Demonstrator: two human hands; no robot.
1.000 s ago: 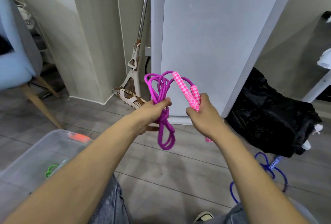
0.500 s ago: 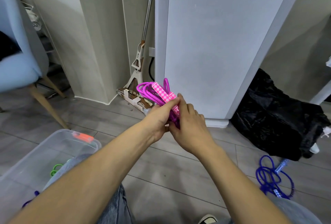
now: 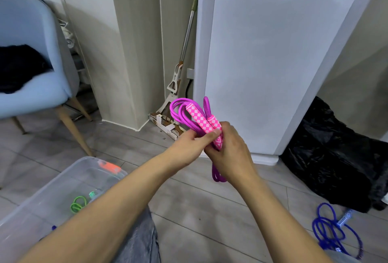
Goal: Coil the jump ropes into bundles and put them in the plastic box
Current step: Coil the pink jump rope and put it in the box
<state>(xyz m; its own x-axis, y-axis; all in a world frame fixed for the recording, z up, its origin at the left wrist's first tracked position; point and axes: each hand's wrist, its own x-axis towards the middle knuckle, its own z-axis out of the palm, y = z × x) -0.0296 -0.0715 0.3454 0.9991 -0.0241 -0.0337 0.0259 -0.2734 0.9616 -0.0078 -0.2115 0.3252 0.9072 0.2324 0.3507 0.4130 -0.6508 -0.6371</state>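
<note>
Both hands, left hand (image 3: 190, 147) and right hand (image 3: 227, 151), clasp the pink jump rope (image 3: 189, 115) bundle; the plastic box (image 3: 69, 180) lies lower-left, seemingly nearer the left.

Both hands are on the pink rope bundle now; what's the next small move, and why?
Probably carry the pink rope down-left to the plastic box. Its loops and both handles look gathered where the left hand and right hand grip it, and the box sits open with a green rope inside.

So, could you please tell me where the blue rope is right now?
In the head view, the blue rope lies loose on the floor at lower right, beside the black bag.
</note>
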